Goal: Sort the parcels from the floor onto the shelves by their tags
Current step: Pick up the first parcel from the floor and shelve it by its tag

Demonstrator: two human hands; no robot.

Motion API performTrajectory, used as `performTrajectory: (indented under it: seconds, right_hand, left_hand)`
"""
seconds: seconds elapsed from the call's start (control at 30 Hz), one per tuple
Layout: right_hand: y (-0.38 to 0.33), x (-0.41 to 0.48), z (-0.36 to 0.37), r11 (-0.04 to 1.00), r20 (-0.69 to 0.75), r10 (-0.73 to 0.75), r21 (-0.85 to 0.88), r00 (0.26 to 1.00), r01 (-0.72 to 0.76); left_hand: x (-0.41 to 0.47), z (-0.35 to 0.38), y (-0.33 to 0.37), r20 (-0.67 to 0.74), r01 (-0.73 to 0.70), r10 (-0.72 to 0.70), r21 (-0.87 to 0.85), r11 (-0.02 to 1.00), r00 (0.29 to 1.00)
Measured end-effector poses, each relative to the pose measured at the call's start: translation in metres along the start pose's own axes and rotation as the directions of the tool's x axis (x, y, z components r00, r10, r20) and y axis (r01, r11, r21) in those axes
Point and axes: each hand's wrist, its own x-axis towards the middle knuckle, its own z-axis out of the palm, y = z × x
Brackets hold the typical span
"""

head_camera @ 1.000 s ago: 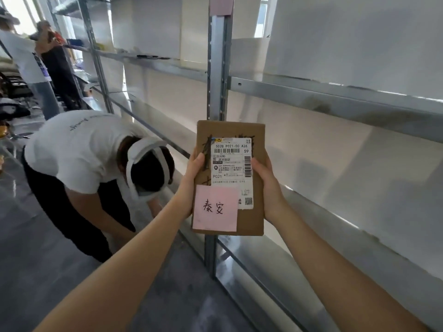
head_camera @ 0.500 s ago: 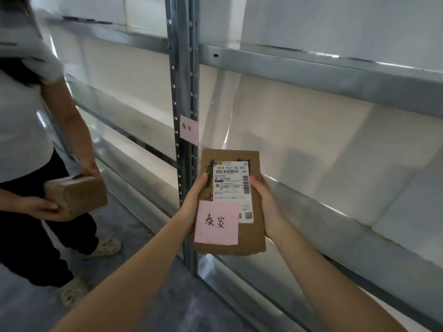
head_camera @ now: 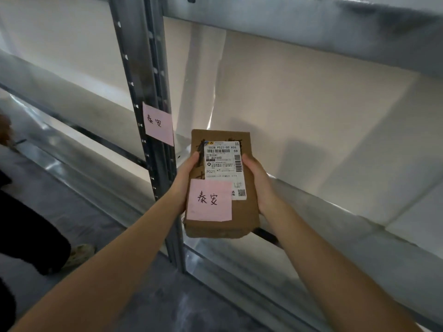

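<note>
Both hands, left (head_camera: 184, 180) and right (head_camera: 260, 185), clamp the parcel (head_camera: 221, 212), now closer to the upright's (head_camera: 148, 68) matching pink tag (head_camera: 158, 123): right bay found.

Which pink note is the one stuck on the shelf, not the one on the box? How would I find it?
Find the tall grey metal shelf post left of the cardboard parcel. The pink note on the post sits above the left hand. Unlike the parcel's pink note, it is stuck to bare metal.
</note>
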Motion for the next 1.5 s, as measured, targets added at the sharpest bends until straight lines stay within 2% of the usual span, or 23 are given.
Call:
performTrajectory:
  seconds: [0.17, 0.3, 0.37, 0.4, 0.43, 0.47, 0.53, 0.57, 0.6, 0.67, 0.7, 0.73, 0.8, 0.83, 0.9, 1.03, 1.1, 1.23, 1.5]
  right_hand:
    - [-0.009, 0.035, -0.002, 0.982, -0.051, 0.128, -0.135, 0.991, -0.134]
    - [-0.013, 0.05, -0.011, 0.966, -0.071, 0.166, -0.189, 0.983, -0.177]
    - [-0.017, 0.051, -0.014, 0.942, -0.068, 0.196, -0.263, 0.978, -0.207]
    - [-0.021, 0.049, -0.013, 0.911, -0.083, 0.197, -0.353, 0.977, -0.214]
    - [-0.026, 0.046, -0.01, 0.859, -0.113, 0.167, -0.47, 0.979, -0.201]
    - [-0.03, 0.042, -0.007, 0.792, -0.154, 0.089, -0.588, 0.984, -0.164]
    - [-0.038, 0.023, 0.002, 0.599, -0.188, -0.213, -0.801, 0.959, -0.024]
    - [-0.042, 0.006, 0.009, 0.495, -0.129, -0.363, -0.866, 0.923, 0.073]
    - [-0.041, -0.013, 0.017, 0.395, -0.032, -0.45, -0.903, 0.892, 0.167]
    - [-0.029, -0.045, 0.032, 0.242, 0.142, -0.429, -0.933, 0.892, 0.265]
    - [-0.017, -0.054, 0.038, 0.18, 0.178, -0.374, -0.949, 0.91, 0.26]
    - [-0.005, -0.062, 0.042, 0.072, 0.194, -0.357, -0.97, 0.914, 0.233]
    - [0.017, -0.062, 0.04, -0.189, 0.251, -0.453, -0.965, 0.855, 0.183]
    - [0.022, -0.06, 0.037, -0.237, 0.264, -0.481, -0.957, 0.836, 0.166]
    - [0.023, -0.056, 0.029, -0.229, 0.275, -0.518, -0.957, 0.81, 0.179]
    - [0.02, -0.055, 0.001, -0.227, 0.219, -0.537, -0.968, 0.815, 0.11]
    - [0.016, -0.054, -0.013, -0.179, 0.155, -0.527, -0.981, 0.836, 0.069]
    - [0.003, -0.039, -0.031, -0.168, 0.042, -0.5, -0.984, 0.865, -0.05]
    - [-0.007, -0.034, -0.024, -0.102, -0.051, -0.41, -0.99, 0.911, -0.101]
  left_hand:
    - [0.033, -0.001, 0.009, -0.053, 0.012, -0.009, 0.052, 0.999, 0.999]
    - [0.044, 0.001, 0.008, -0.137, 0.001, 0.015, 0.118, 0.993, 0.991]
    - [0.051, -0.002, 0.007, -0.122, -0.106, 0.133, 0.205, 0.973, 0.984]
    - [0.052, -0.002, 0.007, -0.095, -0.19, 0.224, 0.283, 0.94, 0.97]
    - [0.051, -0.001, 0.009, -0.062, -0.273, 0.322, 0.395, 0.877, 0.945]
    - [0.051, -0.001, 0.011, -0.011, -0.344, 0.413, 0.535, 0.771, 0.911]
    - [0.052, -0.004, 0.01, 0.121, -0.419, 0.523, 0.756, 0.502, 0.844]
    - [0.053, -0.005, 0.01, 0.158, -0.421, 0.529, 0.802, 0.423, 0.834]
    - [0.055, -0.004, 0.01, 0.164, -0.401, 0.52, 0.832, 0.384, 0.838]
    - [0.057, 0.001, 0.009, 0.132, -0.332, 0.505, 0.883, 0.33, 0.853]
    - [0.057, 0.006, 0.009, 0.127, -0.299, 0.5, 0.912, 0.281, 0.857]
    - [0.057, 0.009, 0.01, 0.133, -0.267, 0.491, 0.94, 0.213, 0.861]
    - [0.057, 0.008, 0.012, 0.193, -0.24, 0.448, 0.969, 0.051, 0.873]
    - [0.057, 0.004, 0.013, 0.232, -0.241, 0.42, 0.97, -0.032, 0.877]
    - [0.054, -0.004, 0.016, 0.288, -0.253, 0.402, 0.957, -0.139, 0.869]
    - [0.04, -0.022, 0.017, 0.356, -0.287, 0.408, 0.932, -0.221, 0.841]
    - [0.033, -0.031, 0.014, 0.42, -0.329, 0.375, 0.901, -0.284, 0.826]
    - [0.028, -0.031, 0.008, 0.449, -0.358, 0.33, 0.884, -0.301, 0.83]
    - [0.028, -0.02, 0.016, 0.411, -0.317, 0.256, 0.886, -0.339, 0.875]
